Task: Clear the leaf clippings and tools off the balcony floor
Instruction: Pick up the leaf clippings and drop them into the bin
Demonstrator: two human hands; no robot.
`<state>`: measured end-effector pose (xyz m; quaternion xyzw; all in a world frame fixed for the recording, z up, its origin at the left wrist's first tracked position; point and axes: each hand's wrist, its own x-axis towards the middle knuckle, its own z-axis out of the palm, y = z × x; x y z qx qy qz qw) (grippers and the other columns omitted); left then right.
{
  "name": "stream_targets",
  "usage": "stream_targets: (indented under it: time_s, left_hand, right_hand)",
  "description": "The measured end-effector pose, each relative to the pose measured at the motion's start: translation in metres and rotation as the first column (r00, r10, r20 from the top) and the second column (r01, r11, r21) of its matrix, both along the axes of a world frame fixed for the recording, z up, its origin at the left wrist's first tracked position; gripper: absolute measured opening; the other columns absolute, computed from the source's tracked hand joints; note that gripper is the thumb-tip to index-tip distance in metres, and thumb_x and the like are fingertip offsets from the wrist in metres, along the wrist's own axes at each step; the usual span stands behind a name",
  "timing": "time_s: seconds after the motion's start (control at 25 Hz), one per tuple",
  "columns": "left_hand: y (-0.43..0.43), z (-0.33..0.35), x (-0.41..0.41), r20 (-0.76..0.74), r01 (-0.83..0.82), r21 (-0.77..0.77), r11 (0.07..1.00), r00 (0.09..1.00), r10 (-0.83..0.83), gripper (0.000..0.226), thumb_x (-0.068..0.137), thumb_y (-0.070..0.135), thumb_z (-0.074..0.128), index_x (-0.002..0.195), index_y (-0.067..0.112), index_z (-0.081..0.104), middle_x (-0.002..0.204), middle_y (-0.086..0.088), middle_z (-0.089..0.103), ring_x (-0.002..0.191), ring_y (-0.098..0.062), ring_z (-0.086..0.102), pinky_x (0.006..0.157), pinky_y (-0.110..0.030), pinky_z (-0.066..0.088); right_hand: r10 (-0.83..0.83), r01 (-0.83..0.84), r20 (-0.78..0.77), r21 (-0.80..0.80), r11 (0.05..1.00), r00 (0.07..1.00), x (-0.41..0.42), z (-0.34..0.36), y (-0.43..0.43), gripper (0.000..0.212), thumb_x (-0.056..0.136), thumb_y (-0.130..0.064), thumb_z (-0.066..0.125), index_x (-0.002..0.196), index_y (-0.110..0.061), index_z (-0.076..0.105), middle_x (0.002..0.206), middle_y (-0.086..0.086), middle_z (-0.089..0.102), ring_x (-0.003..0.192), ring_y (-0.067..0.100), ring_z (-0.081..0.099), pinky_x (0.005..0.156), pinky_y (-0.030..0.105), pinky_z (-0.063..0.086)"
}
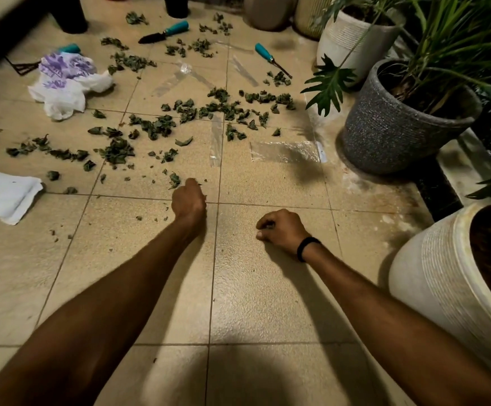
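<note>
Green leaf clippings (156, 127) lie scattered over the beige tiled floor (267, 288). My left hand (188, 199) is curled at the near edge of the clippings, its fingers hidden behind the knuckles. My right hand (280, 230), with a black band on its wrist, rests on the tile with fingers curled round small leaf bits. A teal-handled trowel (165, 32) lies at the back. A second teal-handled tool (272, 59) lies to its right. A third teal handle (70, 48) shows beside a small rake head at the far left.
A white and purple plastic bag (65, 83) lies crumpled at the back left. A white cloth (4, 193) is at the left edge. A grey pot (399, 121) and white pots (449, 276) with plants line the right side. Clear tape strips (285, 150) stick to the tiles.
</note>
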<state>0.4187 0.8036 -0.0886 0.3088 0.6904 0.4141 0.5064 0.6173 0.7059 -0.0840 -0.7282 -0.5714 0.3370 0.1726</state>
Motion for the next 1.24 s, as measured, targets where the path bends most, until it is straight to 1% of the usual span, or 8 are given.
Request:
stream_targets:
  time_s: [0.12, 0.24, 0.36, 0.52, 0.64, 0.8, 1.08, 1.24]
  left_hand:
    - [0.005, 0.013, -0.031, 0.114, -0.209, -0.067, 0.976, 0.970, 0.216, 0.033, 0.098, 0.029, 0.045, 0.077, 0.009, 0.059, 0.070, -0.007, 0.059, 0.050, -0.017, 0.048, 0.045, -0.022, 0.035]
    - [0.004, 0.009, -0.056, -0.005, -0.160, -0.019, 0.987, 0.987, 0.160, 0.028, 0.091, 0.026, 0.051, 0.088, 0.003, 0.067, 0.073, -0.006, 0.068, 0.052, -0.020, 0.057, 0.044, -0.022, 0.039]
    - [0.003, 0.004, -0.068, 0.105, -0.210, -0.085, 0.974, 0.970, 0.218, 0.020, 0.080, 0.016, 0.055, 0.084, 0.001, 0.069, 0.063, -0.003, 0.065, 0.048, -0.017, 0.050, 0.044, -0.020, 0.034]
    - [0.009, 0.006, -0.073, 0.432, -0.290, -0.215, 0.933, 0.828, 0.357, 0.018, 0.085, 0.004, 0.044, 0.082, 0.004, 0.061, 0.057, -0.002, 0.049, 0.041, -0.012, 0.037, 0.046, -0.021, 0.026]
    - [0.015, 0.002, -0.079, 0.488, -0.242, -0.205, 0.948, 0.814, 0.314, 0.024, 0.100, 0.022, 0.044, 0.081, 0.015, 0.056, 0.053, 0.003, 0.043, 0.040, -0.012, 0.032, 0.045, -0.020, 0.023]
    - [0.016, -0.008, -0.096, -0.172, 0.060, 0.242, 0.968, 0.985, -0.018, 0.051, 0.104, 0.049, 0.039, 0.090, 0.007, 0.066, 0.067, -0.004, 0.064, 0.054, -0.018, 0.058, 0.051, -0.026, 0.043]
    - [0.037, -0.037, -0.101, -0.837, 0.553, 0.211, 0.806, 0.528, -0.143, 0.034, 0.106, 0.032, 0.040, 0.124, 0.007, 0.053, 0.108, -0.017, 0.065, 0.093, -0.030, 0.062, 0.071, -0.033, 0.045]
    - [0.048, -0.046, -0.085, -0.920, 0.626, 0.042, 0.779, 0.329, -0.215, 0.054, 0.098, 0.063, 0.033, 0.118, 0.015, 0.048, 0.102, -0.012, 0.060, 0.088, -0.032, 0.059, 0.066, -0.037, 0.048]
  right_hand:
    - [0.186, -0.227, 0.272, 0.126, 0.966, 0.944, -0.017, -0.009, -0.007, 0.014, 0.087, -0.007, 0.066, 0.095, -0.014, 0.074, 0.095, -0.002, 0.064, 0.086, 0.008, 0.057, 0.072, 0.009, 0.039]
    - [-0.110, 0.110, -0.164, -0.007, 0.994, 0.980, -0.023, 0.004, 0.006, 0.013, 0.086, -0.002, 0.065, 0.093, -0.009, 0.073, 0.092, 0.001, 0.070, 0.079, 0.009, 0.063, 0.079, 0.022, 0.055]
    - [-0.543, 0.346, -0.751, -0.430, 0.834, 0.375, -0.031, 0.025, 0.024, 0.011, 0.089, 0.003, 0.062, 0.100, 0.003, 0.065, 0.096, 0.018, 0.064, 0.075, 0.019, 0.065, 0.074, 0.029, 0.060]
    - [-0.591, 0.318, -0.803, -0.580, 0.750, -0.072, -0.045, 0.040, 0.052, 0.009, 0.095, 0.005, 0.049, 0.093, 0.001, 0.058, 0.099, 0.024, 0.054, 0.084, 0.026, 0.061, 0.071, 0.027, 0.058]
    - [-0.580, 0.335, -0.802, -0.513, 0.790, 0.141, -0.072, 0.035, 0.078, 0.007, 0.095, -0.001, 0.053, 0.091, -0.002, 0.058, 0.085, 0.014, 0.055, 0.069, 0.017, 0.056, 0.055, 0.020, 0.052]
    - [-0.186, 0.202, -0.239, 0.048, 0.978, 0.953, -0.117, 0.004, 0.108, 0.033, 0.100, -0.035, 0.051, 0.109, -0.005, 0.061, 0.099, 0.008, 0.063, 0.086, 0.019, 0.056, 0.073, 0.029, 0.044]
    - [0.162, -0.239, 0.359, 0.182, 0.954, 0.919, -0.150, -0.034, 0.125, 0.034, 0.102, -0.036, 0.041, 0.124, -0.010, 0.042, 0.113, 0.018, 0.054, 0.101, 0.035, 0.054, 0.078, 0.039, 0.046]
    - [-0.029, 0.022, 0.029, 0.213, 0.977, 0.999, -0.139, -0.029, 0.129, 0.026, 0.102, -0.030, 0.041, 0.105, -0.008, 0.054, 0.091, 0.009, 0.058, 0.079, 0.022, 0.052, 0.067, 0.032, 0.039]
